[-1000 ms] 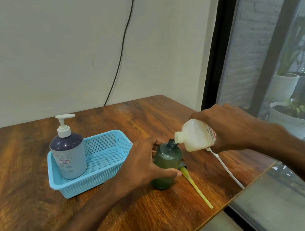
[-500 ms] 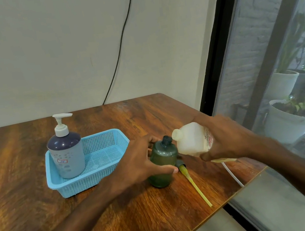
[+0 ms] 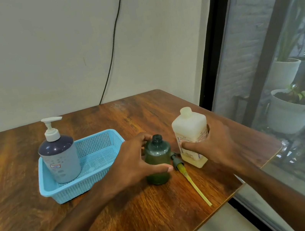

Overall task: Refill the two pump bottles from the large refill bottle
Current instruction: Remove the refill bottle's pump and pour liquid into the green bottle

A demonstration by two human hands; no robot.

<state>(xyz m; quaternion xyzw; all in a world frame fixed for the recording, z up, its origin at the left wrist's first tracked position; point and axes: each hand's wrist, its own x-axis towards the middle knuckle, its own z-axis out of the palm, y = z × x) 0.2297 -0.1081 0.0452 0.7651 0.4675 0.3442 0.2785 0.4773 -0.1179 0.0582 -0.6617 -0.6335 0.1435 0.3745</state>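
Refill bottle [image 3: 190,129] stands upright near the table's [image 3: 145,223] right edge, with the right hand [image 3: 216,145] wrapped round its side. Just left of it is the green pump bottle [image 3: 157,155], neck open, clasped by the left hand [image 3: 133,163]. Its pump and yellow tube [image 3: 188,176] lie between them. The second pump bottle [image 3: 59,157] sits in the blue basket [image 3: 100,144], farther left. Risks: the neck is narrow, so a hasty pour would likely spill. A passing sleeve or wrist could sweep the tube off the front edge.

We see soft, muted daylight entering through the window [image 3: 252,18] on the right, so the green bottle [image 3: 157,155] and the basket [image 3: 90,184] throw only faint shadows on the table [image 3: 164,214] (a mild sheen lies on the wood farther back). We find the centre sharp, the lower edge smeared, the window frame [image 3: 212,34] leaning with wide-angle distortion, and the plants [image 3: 296,109] behind the glass hazy.
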